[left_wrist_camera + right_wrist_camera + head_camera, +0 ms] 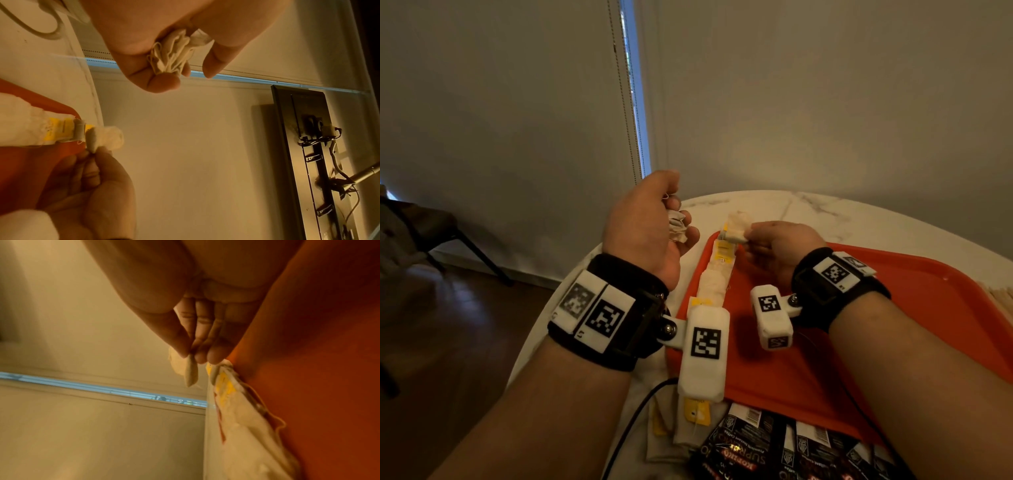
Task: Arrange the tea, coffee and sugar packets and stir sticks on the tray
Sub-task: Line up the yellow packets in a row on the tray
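An orange tray (pixel 893 308) lies on the marble table. A row of tea bags with yellow tags (pixel 717 274) runs along its left rim. My left hand (pixel 654 222) hovers above the table left of the tray and grips a bunch of tea bags (pixel 174 55) in its curled fingers. My right hand (pixel 767 240) pinches one tea bag (pixel 738 228) between thumb and fingers at the far end of the row, near the tray's far left corner (pixel 191 371). Black coffee packets (pixel 774 445) lie at the near edge.
More tea bags with yellow tags (pixel 688 418) lie on the table in front of the tray. Wooden stir sticks (pixel 1001 296) show at the right edge. A black cable (pixel 633 421) runs off the table's near left. A dark chair (pixel 431 233) stands on the floor at the left.
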Demonstrator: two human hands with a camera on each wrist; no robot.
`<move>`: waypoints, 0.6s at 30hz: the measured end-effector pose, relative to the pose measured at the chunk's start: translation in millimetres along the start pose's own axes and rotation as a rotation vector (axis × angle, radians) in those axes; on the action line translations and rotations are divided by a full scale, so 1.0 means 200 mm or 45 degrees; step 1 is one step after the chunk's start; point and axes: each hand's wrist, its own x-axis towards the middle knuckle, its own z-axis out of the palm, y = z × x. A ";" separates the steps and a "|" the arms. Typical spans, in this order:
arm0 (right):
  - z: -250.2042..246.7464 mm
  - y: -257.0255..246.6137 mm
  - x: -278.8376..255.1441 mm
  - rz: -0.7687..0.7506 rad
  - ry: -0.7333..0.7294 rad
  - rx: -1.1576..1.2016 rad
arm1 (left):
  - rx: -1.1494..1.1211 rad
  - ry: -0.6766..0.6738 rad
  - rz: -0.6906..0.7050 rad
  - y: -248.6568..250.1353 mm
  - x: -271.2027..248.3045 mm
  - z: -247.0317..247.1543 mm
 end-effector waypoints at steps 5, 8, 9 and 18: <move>0.05 -0.01 0.05 0.001 -0.012 -0.249 | -0.010 -0.007 -0.016 0.01 0.00 -0.01; 0.07 0.00 0.05 0.006 -0.019 -0.347 | -0.013 -0.023 -0.053 0.01 -0.01 0.00; 0.07 0.00 0.05 0.022 -0.024 -0.353 | -0.014 -0.027 -0.058 0.01 -0.01 0.00; 0.08 0.01 0.08 0.115 0.029 -0.372 | -0.037 -0.044 -0.036 0.00 -0.05 0.02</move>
